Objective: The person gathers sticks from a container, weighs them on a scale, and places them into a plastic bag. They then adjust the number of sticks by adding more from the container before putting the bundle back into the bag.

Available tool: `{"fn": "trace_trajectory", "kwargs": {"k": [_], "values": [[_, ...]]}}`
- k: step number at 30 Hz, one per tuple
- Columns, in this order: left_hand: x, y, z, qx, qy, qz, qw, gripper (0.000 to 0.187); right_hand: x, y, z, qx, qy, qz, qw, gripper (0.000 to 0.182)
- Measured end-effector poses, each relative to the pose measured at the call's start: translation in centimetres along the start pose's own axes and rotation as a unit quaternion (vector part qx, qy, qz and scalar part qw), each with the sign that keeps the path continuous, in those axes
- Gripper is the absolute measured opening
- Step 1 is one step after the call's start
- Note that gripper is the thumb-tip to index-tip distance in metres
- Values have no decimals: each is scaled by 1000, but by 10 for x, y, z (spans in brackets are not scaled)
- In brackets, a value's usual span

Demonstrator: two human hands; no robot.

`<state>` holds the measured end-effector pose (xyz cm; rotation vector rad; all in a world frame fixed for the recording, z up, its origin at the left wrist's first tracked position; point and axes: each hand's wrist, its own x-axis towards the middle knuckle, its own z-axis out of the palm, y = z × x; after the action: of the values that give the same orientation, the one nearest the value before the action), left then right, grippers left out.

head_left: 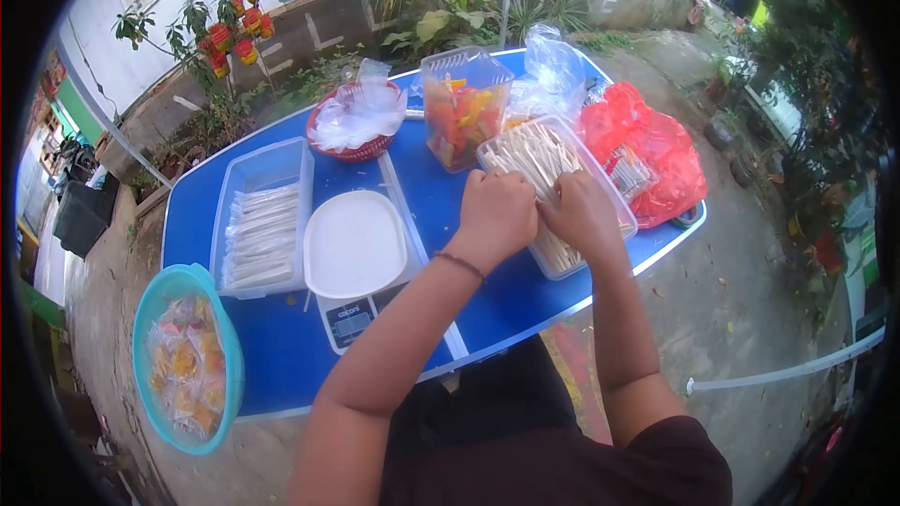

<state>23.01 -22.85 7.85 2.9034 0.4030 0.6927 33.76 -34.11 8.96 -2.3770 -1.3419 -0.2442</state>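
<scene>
Both hands meet over a clear plastic box point(614, 189) filled with long, thin pale sticks point(534, 152). My left hand point(500, 211), a thin band on its wrist, is closed with curled fingers at the box's left side, gripping at the sticks. Close beside it, my right hand point(583, 214) reaches down into the box, its fingers bent together around some sticks. The fingertips of both hands are partly hidden, so how many sticks each holds does not show.
A white kitchen scale point(354, 244) stands mid-table, beside a tray point(309, 164) of wrapped sticks. Around them are a teal basin point(142, 356) of bagged snacks, a red basket point(361, 152) of plastic bags, a clear container point(466, 117) with colourful packets, and a red bag point(670, 164).
</scene>
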Motion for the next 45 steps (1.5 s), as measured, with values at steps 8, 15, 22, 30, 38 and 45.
{"fn": "trace_trajectory", "kwargs": {"k": [8, 15, 22, 30, 38, 45], "values": [[0, -1, 14, -94, 47, -13, 994, 11, -1, -3, 26, -5, 40, 4, 999, 13], [-8, -3, 23, -111, 66, -1, 992, 13, -4, 2, 33, -28, 45, 12, 999, 11], [-7, 2, 19, -194, 159, -28, 968, 29, -4, 2, 31, 33, 82, 4, 996, 13], [10, 6, 3, -771, -6, -189, 608, 42, 1, -35, 12, 209, 171, -29, 962, 13], [-9, -19, -43, -689, 237, -148, 668, 29, 10, -98, 23, 290, 145, -171, 930, 16], [-69, -90, -91, -524, 274, -125, 797, 30, 14, -162, 44, 265, 100, -288, 915, 19]]}}
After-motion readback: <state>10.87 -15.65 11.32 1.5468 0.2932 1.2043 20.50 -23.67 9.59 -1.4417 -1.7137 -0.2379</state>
